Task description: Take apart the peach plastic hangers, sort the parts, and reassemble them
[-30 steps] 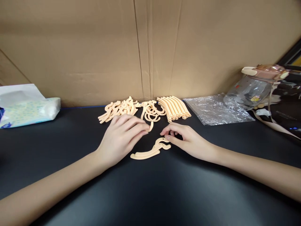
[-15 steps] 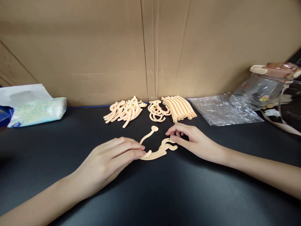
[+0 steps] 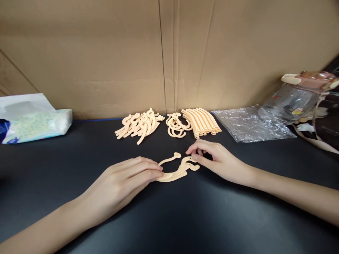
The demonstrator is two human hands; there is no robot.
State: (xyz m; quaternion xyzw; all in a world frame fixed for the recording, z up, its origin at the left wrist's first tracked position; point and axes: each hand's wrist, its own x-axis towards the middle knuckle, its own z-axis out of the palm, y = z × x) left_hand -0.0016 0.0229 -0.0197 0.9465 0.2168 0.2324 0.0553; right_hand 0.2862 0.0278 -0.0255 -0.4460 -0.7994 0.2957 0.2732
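Note:
A cream plastic folding hanger, made of curved pieces and a hook, lies on the black table between my hands. Its thin arm curves up to a round end beyond my left fingertips. My left hand is closed on the hanger's left end, fingers together; its thumb is hidden. At the hook end, my right hand has curled fingers, with thumb and forefinger around the tip of the hanger. That contact is partly hidden.
Behind the hanger lie a pile of curved pieces, several loose hooks and stacked curved strips. A clear plastic bag and a bottle stand right; a tissue pack lies left. Cardboard rises behind.
The thin arm's round end has swung down and slightly right, nearer the table edge. The short tip by my left fingers now lies flat along the hanger. My right hand has barely moved.

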